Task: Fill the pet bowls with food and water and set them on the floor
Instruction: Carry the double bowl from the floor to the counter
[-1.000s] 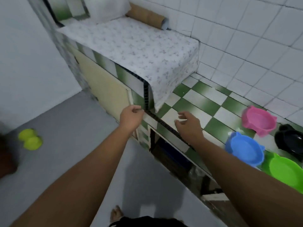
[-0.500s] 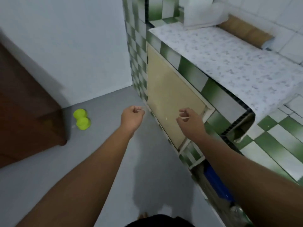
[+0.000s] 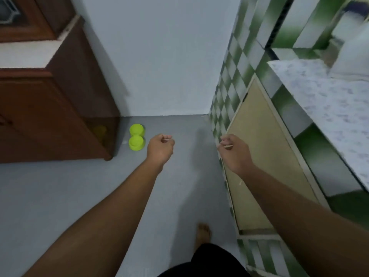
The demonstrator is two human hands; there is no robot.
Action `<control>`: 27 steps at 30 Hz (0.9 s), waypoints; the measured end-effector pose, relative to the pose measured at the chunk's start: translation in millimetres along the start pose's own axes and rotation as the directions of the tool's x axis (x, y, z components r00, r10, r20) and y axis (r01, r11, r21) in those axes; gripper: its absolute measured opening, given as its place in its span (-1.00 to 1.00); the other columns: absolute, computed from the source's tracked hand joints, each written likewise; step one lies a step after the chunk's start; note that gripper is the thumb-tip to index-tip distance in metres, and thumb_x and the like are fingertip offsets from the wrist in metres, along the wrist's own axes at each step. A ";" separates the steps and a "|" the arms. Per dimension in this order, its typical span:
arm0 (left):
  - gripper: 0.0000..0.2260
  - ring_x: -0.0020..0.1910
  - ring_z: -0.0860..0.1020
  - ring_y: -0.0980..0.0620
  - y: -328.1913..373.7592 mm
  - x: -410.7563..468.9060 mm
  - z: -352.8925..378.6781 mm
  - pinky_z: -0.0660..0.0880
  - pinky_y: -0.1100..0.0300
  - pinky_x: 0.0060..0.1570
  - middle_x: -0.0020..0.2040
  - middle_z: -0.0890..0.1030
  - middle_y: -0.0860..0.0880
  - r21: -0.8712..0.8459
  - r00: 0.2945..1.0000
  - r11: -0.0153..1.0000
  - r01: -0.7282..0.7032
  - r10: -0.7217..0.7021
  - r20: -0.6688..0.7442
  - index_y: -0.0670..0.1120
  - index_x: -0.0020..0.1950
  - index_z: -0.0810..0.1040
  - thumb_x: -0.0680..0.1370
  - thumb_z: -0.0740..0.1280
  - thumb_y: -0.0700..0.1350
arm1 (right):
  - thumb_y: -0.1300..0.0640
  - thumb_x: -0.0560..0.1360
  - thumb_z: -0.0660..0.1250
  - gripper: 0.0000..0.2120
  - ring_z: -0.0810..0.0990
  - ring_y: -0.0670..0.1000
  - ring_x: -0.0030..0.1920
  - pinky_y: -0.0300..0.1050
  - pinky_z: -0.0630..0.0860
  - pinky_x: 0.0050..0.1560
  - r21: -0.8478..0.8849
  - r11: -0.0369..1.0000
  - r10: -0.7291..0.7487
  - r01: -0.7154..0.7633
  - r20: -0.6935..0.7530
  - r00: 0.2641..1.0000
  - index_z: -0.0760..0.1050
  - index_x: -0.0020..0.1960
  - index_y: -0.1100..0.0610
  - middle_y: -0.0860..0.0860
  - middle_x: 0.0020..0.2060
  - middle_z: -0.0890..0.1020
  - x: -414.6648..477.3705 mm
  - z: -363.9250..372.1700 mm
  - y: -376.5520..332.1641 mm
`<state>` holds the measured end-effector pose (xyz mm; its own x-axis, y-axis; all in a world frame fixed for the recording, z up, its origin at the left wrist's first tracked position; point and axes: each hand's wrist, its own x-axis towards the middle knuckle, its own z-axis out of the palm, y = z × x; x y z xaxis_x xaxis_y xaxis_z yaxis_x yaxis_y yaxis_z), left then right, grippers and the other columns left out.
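1. A smooth grey floor [image 3: 60, 186] runs to a plain white wall [image 3: 159, 56] at the far side
2. A dark brown wooden cabinet [image 3: 50, 116] stands on the left; on the right is a green-and-white checked tiled counter [image 3: 229, 92] with a beige panel door [image 3: 265, 156] in its front and a pale patterned cloth [image 3: 329, 100] over its top
3. The lime-green plastic double pet bowl [image 3: 136, 137] sits on the floor just beside the cabinet's right side, near the far wall
4. Its two round cups open upward, and its long axis runs near to far, roughly in line with the cabinet's side
5. The left hand [image 3: 159, 149] reaches forward just right of the bowl, not touching it, fingers clenched on nothing
6. The right hand [image 3: 233, 151] is in front of the beige door, fingers likewise curled in and gripping nothing
7. A bare foot [image 3: 202, 235] rests on the near floor
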<state>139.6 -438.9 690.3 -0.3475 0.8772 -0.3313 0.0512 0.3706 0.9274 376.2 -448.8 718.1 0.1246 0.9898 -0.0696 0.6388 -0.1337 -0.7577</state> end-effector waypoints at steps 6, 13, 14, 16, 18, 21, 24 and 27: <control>-0.91 -0.37 0.45 0.04 27.2 68.8 -3.8 0.45 0.21 -0.30 -0.27 0.52 -0.07 -0.123 0.979 0.991 0.049 -0.072 -0.192 -0.17 0.05 0.55 0.60 0.30 -0.31 | 0.18 0.56 0.39 -0.77 0.64 0.04 -0.01 -0.01 0.58 0.19 0.008 0.995 -0.096 0.097 0.235 0.967 0.56 0.21 0.14 0.06 0.02 0.67 131.3 26.6 -38.4; -0.87 -0.34 0.49 0.01 39.0 146.6 -30.9 0.51 0.13 -0.21 -0.28 0.56 -0.07 -0.208 0.923 0.973 0.098 -0.167 -0.347 -0.18 0.09 0.60 0.56 0.37 -0.22 | 0.22 0.57 0.37 -0.78 0.61 -0.01 -0.10 -0.47 0.47 -0.23 0.021 0.978 -0.201 0.207 0.358 0.912 0.57 0.21 0.17 0.06 -0.02 0.66 234.3 90.9 -93.4; -0.83 -0.33 0.51 0.00 38.9 158.4 -35.9 0.53 0.10 -0.18 -0.28 0.58 -0.08 -0.220 0.916 0.970 0.104 -0.180 -0.358 -0.15 0.07 0.62 0.50 0.39 -0.15 | 0.23 0.57 0.37 -0.78 0.59 -0.04 -0.13 -0.54 0.42 -0.28 0.020 0.976 -0.207 0.215 0.368 0.906 0.58 0.20 0.17 0.06 -0.03 0.66 247.0 101.9 -98.7; -0.79 -0.31 0.54 -0.04 34.2 184.0 -47.3 0.58 0.06 -0.12 -0.26 0.61 -0.11 -0.230 0.899 0.966 0.115 -0.200 -0.389 -0.05 -0.04 0.62 0.37 0.36 -0.04 | 0.22 0.56 0.37 -0.78 0.57 -0.09 -0.16 -0.57 0.40 -0.29 0.014 0.974 -0.214 0.228 0.397 0.892 0.58 0.20 0.16 0.03 -0.02 0.66 272.1 124.5 -109.4; -0.82 -0.29 0.54 -0.06 26.4 210.7 -59.5 0.56 0.06 -0.13 -0.23 0.60 -0.14 -0.254 0.884 0.959 0.127 -0.226 -0.410 -0.03 -0.09 0.61 0.36 0.35 -0.03 | 0.20 0.56 0.38 -0.79 0.60 -0.08 -0.13 -0.55 0.40 -0.27 -0.004 0.969 -0.221 0.246 0.424 0.878 0.59 0.19 0.14 0.01 -0.01 0.66 297.4 148.2 -119.8; -0.87 -0.29 0.51 0.00 13.8 253.1 -77.6 0.53 0.11 -0.17 -0.19 0.58 -0.16 -0.277 0.880 0.948 0.159 -0.263 -0.395 -0.17 0.03 0.63 0.52 0.40 -0.16 | 0.18 0.55 0.39 -0.80 0.61 -0.04 -0.12 -0.40 0.45 -0.17 -0.035 0.956 -0.243 0.291 0.457 0.855 0.61 0.17 0.13 0.02 -0.04 0.66 337.4 186.5 -137.1; -0.90 -0.26 0.52 0.02 0.6 297.0 -87.3 0.55 0.13 -0.18 -0.16 0.57 -0.14 -0.254 0.894 0.950 0.181 -0.267 -0.361 -0.18 0.11 0.59 0.61 0.37 -0.22 | 0.19 0.54 0.39 -0.81 0.63 -0.02 -0.14 -0.23 0.53 -0.03 -0.034 0.952 -0.247 0.304 0.503 0.828 0.62 0.15 0.10 0.04 -0.06 0.69 381.1 230.3 -151.9; -0.91 -0.27 0.51 0.02 -15.0 341.8 -86.7 0.54 0.17 -0.21 -0.16 0.56 -0.15 -0.283 0.886 0.940 0.192 -0.290 -0.363 -0.19 0.11 0.58 0.62 0.36 -0.22 | 0.19 0.53 0.39 -0.82 0.62 -0.06 -0.24 -0.13 0.59 0.00 -0.016 0.956 -0.238 0.292 0.539 0.808 0.62 0.11 0.06 0.01 -0.10 0.69 423.5 279.0 -158.7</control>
<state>-61.1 -171.1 578.2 -0.6621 0.5588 -0.4994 -0.2834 0.4302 0.8571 115.8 5.5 627.8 -0.4601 0.8587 -0.2255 0.6596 0.1606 -0.7343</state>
